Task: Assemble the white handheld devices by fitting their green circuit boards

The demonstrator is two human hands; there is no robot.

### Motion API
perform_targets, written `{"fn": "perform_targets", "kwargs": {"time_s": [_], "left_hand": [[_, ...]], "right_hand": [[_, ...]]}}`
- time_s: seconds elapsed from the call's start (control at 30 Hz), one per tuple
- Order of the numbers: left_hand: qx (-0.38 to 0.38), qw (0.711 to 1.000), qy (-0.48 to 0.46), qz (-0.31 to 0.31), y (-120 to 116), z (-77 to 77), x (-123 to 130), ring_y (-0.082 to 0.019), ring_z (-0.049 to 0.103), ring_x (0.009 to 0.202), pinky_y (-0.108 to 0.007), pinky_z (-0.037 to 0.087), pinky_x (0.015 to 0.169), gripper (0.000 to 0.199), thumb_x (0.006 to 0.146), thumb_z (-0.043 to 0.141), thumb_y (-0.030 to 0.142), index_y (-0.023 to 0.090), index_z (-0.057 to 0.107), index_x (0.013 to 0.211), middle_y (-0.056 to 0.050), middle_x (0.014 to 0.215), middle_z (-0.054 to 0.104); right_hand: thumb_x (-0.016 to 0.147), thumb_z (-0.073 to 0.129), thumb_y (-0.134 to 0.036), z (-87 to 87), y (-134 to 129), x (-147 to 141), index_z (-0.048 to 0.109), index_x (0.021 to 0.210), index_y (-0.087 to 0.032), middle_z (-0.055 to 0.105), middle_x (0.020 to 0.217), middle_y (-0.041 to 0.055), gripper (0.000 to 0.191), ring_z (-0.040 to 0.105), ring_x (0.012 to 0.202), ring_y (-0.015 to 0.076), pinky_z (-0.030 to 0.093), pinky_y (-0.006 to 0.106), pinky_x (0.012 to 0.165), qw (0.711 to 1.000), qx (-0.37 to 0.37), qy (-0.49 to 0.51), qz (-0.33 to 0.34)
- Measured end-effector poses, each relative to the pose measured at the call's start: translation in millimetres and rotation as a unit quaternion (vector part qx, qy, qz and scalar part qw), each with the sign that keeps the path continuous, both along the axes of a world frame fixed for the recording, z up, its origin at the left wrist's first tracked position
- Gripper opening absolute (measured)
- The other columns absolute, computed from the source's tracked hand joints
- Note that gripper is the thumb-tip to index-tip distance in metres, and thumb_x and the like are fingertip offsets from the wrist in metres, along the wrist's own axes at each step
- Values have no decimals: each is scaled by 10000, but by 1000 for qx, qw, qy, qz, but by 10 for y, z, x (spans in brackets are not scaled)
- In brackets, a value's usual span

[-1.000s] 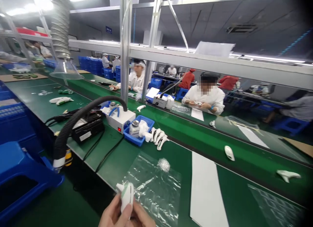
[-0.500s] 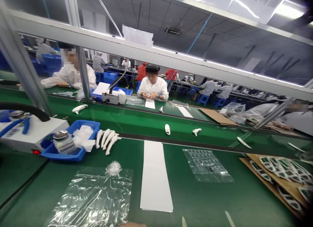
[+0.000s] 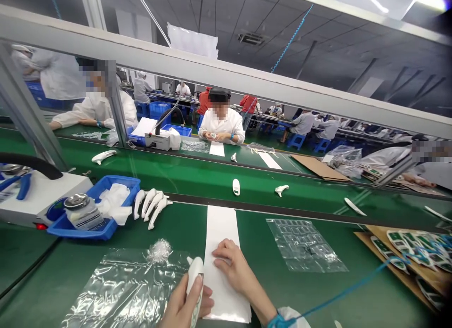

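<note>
My left hand (image 3: 181, 304) grips a white plastic handheld device (image 3: 195, 276) with a green mark, upright at the bottom of the view. Its lower part is hidden by my fingers. My right hand (image 3: 228, 264) lies flat on a long white paper strip (image 3: 221, 233), holding nothing, its fingers together. A crumpled clear plastic bag (image 3: 123, 285) spreads just left of my left hand. Several curved white plastic parts (image 3: 150, 208) lie in a row above it, on the green belt.
A blue tray (image 3: 93, 226) holds a metal-lidded jar and white tissue, beside a white machine (image 3: 45, 196) with blue-handled pliers. A clear sheet (image 3: 303, 245) and cardboard with printed green-white pieces (image 3: 406, 257) lie right. A co-worker (image 3: 222, 125) sits opposite, beyond a metal frame.
The view has settled after swinging right from the first frame. Both hands have risen into view, with the white device in my left hand and my right hand now on the paper strip.
</note>
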State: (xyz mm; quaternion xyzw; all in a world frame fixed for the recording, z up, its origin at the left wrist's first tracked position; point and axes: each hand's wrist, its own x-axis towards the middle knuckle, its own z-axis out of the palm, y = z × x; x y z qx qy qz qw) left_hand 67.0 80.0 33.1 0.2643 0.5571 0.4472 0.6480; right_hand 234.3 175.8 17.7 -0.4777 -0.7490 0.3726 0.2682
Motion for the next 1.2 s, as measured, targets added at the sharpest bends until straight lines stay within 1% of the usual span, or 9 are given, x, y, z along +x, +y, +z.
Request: {"fn": "perform_targets", "kwargs": {"time_s": [0.1, 0.33, 0.47, 0.53, 0.6, 0.67, 0.77, 1.0, 1.2], "left_hand": [[-14, 999, -4, 29, 116, -67, 69, -295, 683, 899, -344, 541, 828, 793, 631, 623, 745, 132, 603, 1133, -117, 804, 718], [-6, 1000, 15, 23, 77, -157, 48, -307, 689, 891, -337, 544, 798, 731, 625, 623, 748, 188, 632, 1095, -126, 845, 736], [-21, 998, 4, 50, 81, -172, 73, -297, 680, 923, -329, 542, 808, 772, 615, 645, 736, 150, 606, 1116, -121, 847, 732], [-21, 998, -14, 59, 95, -181, 60, -263, 687, 835, -306, 549, 741, 741, 606, 640, 750, 147, 624, 1035, -98, 777, 718], [-23, 999, -27, 32, 101, -180, 22, -189, 637, 581, -253, 513, 543, 670, 651, 557, 783, 155, 640, 869, -48, 591, 656], [-33, 999, -39, -12, 88, -167, -30, -115, 457, 361, -202, 360, 370, 691, 712, 404, 818, 161, 619, 720, 4, 407, 525], [-42, 997, -61, -23, 28, -133, -86, -89, 335, 290, -194, 238, 327, 749, 723, 287, 845, 164, 598, 677, 23, 326, 447], [-6, 997, -75, 8, -89, -91, -98, -84, 364, 298, -191, 250, 336, 686, 768, 340, 793, 149, 576, 761, 24, 363, 495], [-2, 996, -85, 4, -110, -126, -129, -77, 355, 286, -187, 245, 327, 678, 785, 328, 778, 147, 573, 747, 22, 358, 492]], "right_hand": [[777, 586, -104, -116, 61, -2, 685, 831, -223, 573, 878, 15, 164, 534, 918, 208, 318, 412, 930, 999, -13, -40, 0], [815, 491, -87, -186, -27, -168, 539, 772, -193, 565, 840, 18, 124, 503, 857, 211, 330, 376, 806, 993, 40, -102, -29], [883, 417, -156, -229, -37, -113, 478, 765, -205, 544, 803, 15, 141, 479, 781, 188, 347, 335, 742, 997, 60, -21, -39], [903, 430, -250, -145, -65, -81, 458, 744, -207, 499, 721, -4, 167, 461, 695, 167, 360, 302, 674, 996, 10, 66, -57], [900, 474, -335, 18, -140, -100, 461, 732, -201, 452, 663, -25, 215, 437, 617, 142, 357, 274, 604, 986, -57, 149, -56], [884, 529, -368, 216, -264, -183, 485, 735, -191, 440, 640, -37, 236, 432, 574, 122, 356, 257, 572, 971, -118, 204, -26], [878, 565, -335, 451, -459, -371, 505, 742, -184, 473, 650, -30, 212, 477, 576, 119, 382, 251, 575, 954, -177, 240, 30], [902, 513, -224, 540, -562, -614, 514, 732, -185, 487, 725, -24, 174, 510, 587, 106, 414, 233, 578, 975, -110, 191, 42], [914, 504, -249, 542, -558, -653, 508, 746, -186, 479, 702, -34, 179, 510, 549, 97, 412, 227, 550, 974, -117, 187, 45]]}}
